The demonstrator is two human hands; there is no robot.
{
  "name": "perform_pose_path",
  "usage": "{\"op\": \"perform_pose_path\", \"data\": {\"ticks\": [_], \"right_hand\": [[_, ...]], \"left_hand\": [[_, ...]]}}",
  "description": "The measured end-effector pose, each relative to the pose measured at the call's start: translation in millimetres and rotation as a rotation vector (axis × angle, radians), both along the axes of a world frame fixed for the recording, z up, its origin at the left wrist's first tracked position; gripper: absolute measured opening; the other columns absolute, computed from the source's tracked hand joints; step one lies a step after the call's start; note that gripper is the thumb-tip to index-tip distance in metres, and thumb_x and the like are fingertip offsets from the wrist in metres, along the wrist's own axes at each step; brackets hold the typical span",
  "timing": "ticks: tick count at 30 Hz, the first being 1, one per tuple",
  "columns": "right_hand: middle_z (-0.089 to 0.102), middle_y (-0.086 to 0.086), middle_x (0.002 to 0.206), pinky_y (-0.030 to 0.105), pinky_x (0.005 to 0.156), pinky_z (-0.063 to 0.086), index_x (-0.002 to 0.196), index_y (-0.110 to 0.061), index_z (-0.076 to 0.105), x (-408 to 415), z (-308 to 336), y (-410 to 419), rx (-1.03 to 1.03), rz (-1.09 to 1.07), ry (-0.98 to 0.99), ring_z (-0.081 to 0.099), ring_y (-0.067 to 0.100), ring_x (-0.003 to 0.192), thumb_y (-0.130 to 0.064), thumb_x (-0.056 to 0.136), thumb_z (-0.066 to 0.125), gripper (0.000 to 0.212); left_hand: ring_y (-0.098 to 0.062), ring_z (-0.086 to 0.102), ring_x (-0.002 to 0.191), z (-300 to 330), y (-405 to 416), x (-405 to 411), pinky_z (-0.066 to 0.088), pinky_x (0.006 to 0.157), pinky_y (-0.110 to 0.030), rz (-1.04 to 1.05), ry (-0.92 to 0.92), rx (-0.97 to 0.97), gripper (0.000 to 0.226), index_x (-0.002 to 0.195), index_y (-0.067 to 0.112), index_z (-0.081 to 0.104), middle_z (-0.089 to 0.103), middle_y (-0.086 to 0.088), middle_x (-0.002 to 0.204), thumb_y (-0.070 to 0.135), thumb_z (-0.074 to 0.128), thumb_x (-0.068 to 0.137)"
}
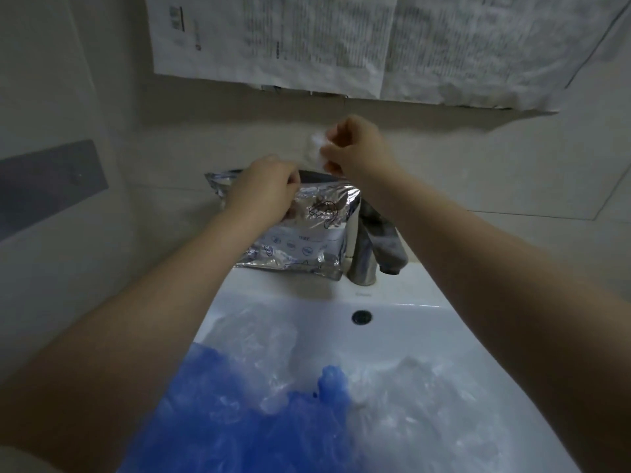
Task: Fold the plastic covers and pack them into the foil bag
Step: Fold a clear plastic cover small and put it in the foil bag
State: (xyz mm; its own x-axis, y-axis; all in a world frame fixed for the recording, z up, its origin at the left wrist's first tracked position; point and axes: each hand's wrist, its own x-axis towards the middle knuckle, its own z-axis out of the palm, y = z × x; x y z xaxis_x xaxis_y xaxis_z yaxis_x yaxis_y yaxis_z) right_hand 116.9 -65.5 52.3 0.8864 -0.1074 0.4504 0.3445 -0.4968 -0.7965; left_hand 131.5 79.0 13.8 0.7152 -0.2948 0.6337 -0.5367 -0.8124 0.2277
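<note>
Head view: right hand [355, 145] pinching a folded clear plastic cover [316, 150] just above the foil bag [307, 230] mouth, left hand [264, 191] gripping that rim open, so straight down next, probably.

Foil bag [300, 230] mouth open above — faucet [370, 244] crowds its right side.

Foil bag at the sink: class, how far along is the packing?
Done: cannot tell; the foil bag hides its contents. In hand: left hand holds its mouth open, right hand pinches a folded clear cover above. Left: loose blue and clear covers fill the basin.
</note>
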Motion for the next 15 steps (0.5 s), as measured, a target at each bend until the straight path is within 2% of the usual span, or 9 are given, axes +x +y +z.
{"op": "perform_pose_path", "data": {"ticks": [3,4,7,10,13,15], "right_hand": [[0.058,0.002,0.082,0.032,0.076,0.053,0.085,-0.011,0.057,6,-2,8,-0.425,0.034,-0.032,0.058,0.019,0.08,-0.002,0.085,0.061,0.01],[0.061,0.004,0.087,0.031,0.08,0.05,0.091,-0.008,0.062,7,-2,10,-0.558,0.035,-0.038,0.057,0.018,0.084,-0.004,0.084,0.061,0.009],[0.065,0.01,0.104,0.024,0.072,0.038,0.103,-0.007,0.066,12,2,20,-0.896,-0.006,0.024,0.058,0.024,0.095,-0.01,0.087,0.055,0.02],[0.064,0.015,0.094,0.027,0.07,0.035,0.108,0.002,0.062,14,1,24,-1.162,-0.004,0.235,0.049,0.024,0.081,-0.011,0.093,0.048,0.025],[0.061,0.019,0.105,0.034,0.08,0.041,0.113,0.003,0.059,18,-3,32,-1.224,-0.014,0.345,0.05,0.024,0.084,-0.011,0.095,0.047,0.026],[0.063,0.016,0.109,0.031,0.086,0.041,0.114,-0.001,0.061,18,-2,36,-1.117,-0.081,0.181,0.057,0.029,0.096,-0.01,0.093,0.047,0.027]], "left_hand": [[-0.031,0.055,0.093,-2,1,0,0.039,0.078,-0.033,-0.028,0.011,-0.026,0.014,0.092,0.008,0.068,0.059,-0.014,0.096,0.011,0.054,0.088],[-0.032,0.055,0.094,-4,1,0,0.039,0.079,-0.034,-0.033,0.02,-0.024,0.015,0.093,0.008,0.068,0.059,-0.016,0.099,0.01,0.054,0.088],[-0.031,0.055,0.097,-7,0,-1,0.039,0.08,-0.031,-0.056,0.039,-0.036,0.017,0.096,0.008,0.069,0.059,-0.017,0.102,0.008,0.055,0.087],[-0.03,0.056,0.092,-10,-1,-5,0.032,0.073,-0.023,-0.106,0.031,-0.027,0.019,0.096,0.008,0.072,0.056,-0.015,0.096,0.004,0.058,0.084],[-0.032,0.057,0.09,-13,-3,-8,0.034,0.072,-0.026,-0.107,0.053,-0.021,0.019,0.093,0.005,0.072,0.059,-0.017,0.097,0.003,0.057,0.082],[-0.029,0.059,0.085,-13,-1,-3,0.035,0.067,-0.025,-0.055,0.084,-0.136,0.013,0.087,0.007,0.069,0.062,-0.015,0.089,0.005,0.056,0.085]]}}
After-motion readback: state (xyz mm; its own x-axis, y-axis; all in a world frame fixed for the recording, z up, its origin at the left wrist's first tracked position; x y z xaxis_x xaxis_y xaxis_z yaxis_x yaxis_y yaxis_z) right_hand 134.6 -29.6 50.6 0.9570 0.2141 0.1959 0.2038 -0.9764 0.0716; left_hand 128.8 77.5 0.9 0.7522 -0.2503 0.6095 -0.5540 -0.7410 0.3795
